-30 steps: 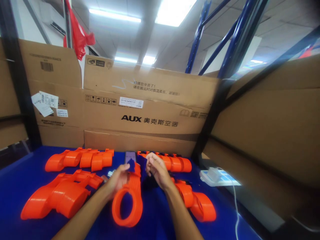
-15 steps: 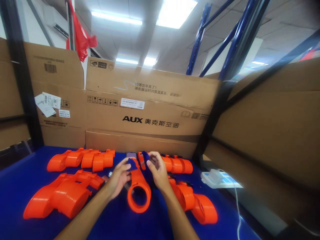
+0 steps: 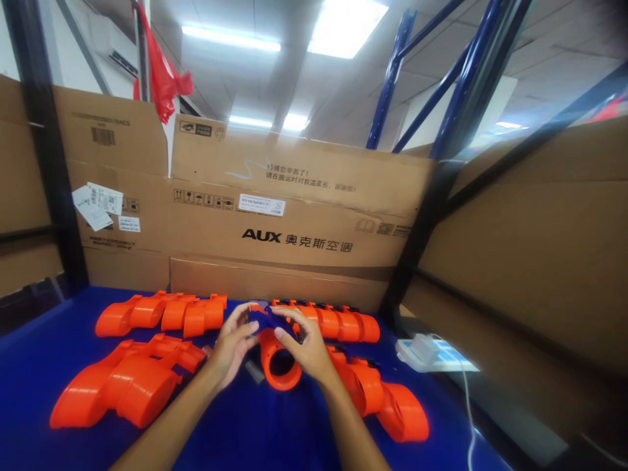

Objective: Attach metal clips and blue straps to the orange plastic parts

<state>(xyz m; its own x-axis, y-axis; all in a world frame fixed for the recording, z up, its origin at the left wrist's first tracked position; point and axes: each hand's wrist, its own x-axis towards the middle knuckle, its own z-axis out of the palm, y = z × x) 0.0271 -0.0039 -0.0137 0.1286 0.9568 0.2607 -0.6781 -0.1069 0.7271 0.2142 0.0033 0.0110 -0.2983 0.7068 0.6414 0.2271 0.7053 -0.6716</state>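
Note:
An orange plastic part with a round ring end (image 3: 267, 358) hangs between my hands, ring towards me. A dark blue piece (image 3: 266, 320) lies across its upper end. My left hand (image 3: 235, 350) is closed on the left side of the orange part, thumb on the blue piece. On the other side, my right hand (image 3: 308, 343) has its thumb and fingers closed on the blue piece. My fingers partly hide where the two pieces meet. Under the hands, a small grey strip (image 3: 254, 371) lies on the blue table surface (image 3: 220, 438).
Several similar orange parts (image 3: 142, 386) lie in rows at left. More orange parts (image 3: 405, 412), some with dark pieces on top, are at right. A flat device (image 3: 259, 303) sits behind my hands. A white power strip (image 3: 434, 353) with a cable is far right. Cardboard (image 3: 206, 229) walls the back.
The orange part has tipped, its ring end rising. My right hand has brought the dark blue piece left onto the part's upper end. The grey strip is now more exposed.

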